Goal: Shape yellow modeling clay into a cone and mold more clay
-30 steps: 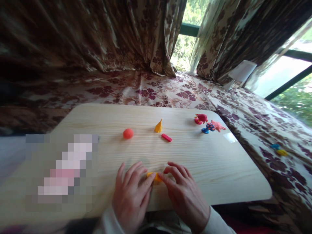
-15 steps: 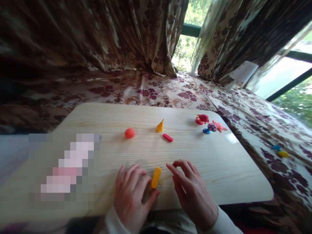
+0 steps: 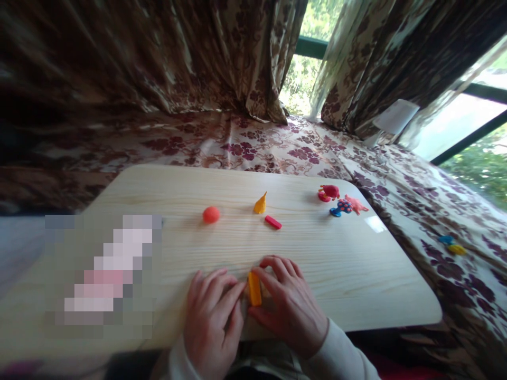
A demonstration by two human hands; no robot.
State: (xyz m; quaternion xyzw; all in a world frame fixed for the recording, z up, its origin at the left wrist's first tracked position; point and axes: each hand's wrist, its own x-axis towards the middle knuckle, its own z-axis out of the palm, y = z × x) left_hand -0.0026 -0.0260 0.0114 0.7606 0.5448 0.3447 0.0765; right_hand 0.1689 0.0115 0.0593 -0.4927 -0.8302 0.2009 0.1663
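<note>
A yellow-orange stick of modelling clay (image 3: pixel 254 289) is upright in view between my hands, near the table's front edge. My right hand (image 3: pixel 291 303) closes on it, the index finger at its far end and the thumb at its near end. My left hand (image 3: pixel 214 311) is just to the left, fingers stretched out and apart, the index fingertip close to the stick; whether it touches cannot be made out. Farther off lie a red-pink clay stick (image 3: pixel 273 222), a yellow pointed clay piece (image 3: pixel 260 203) and an orange-red clay ball (image 3: pixel 211 214).
At the table's (image 3: pixel 178 248) far right corner stand small clay figures: a crimson one (image 3: pixel 330 191), a blue one with spotted top (image 3: pixel 341 207) and a pink one (image 3: pixel 356 205). Blue and yellow pieces (image 3: pixel 456 249) lie on the flowered cloth. A blurred-out patch (image 3: pixel 106 277) covers the left.
My right hand has moved left and taken the clay stick. My left hand has let go, its thumb drawn back. The stick has turned slightly, its far end now leaning left.
</note>
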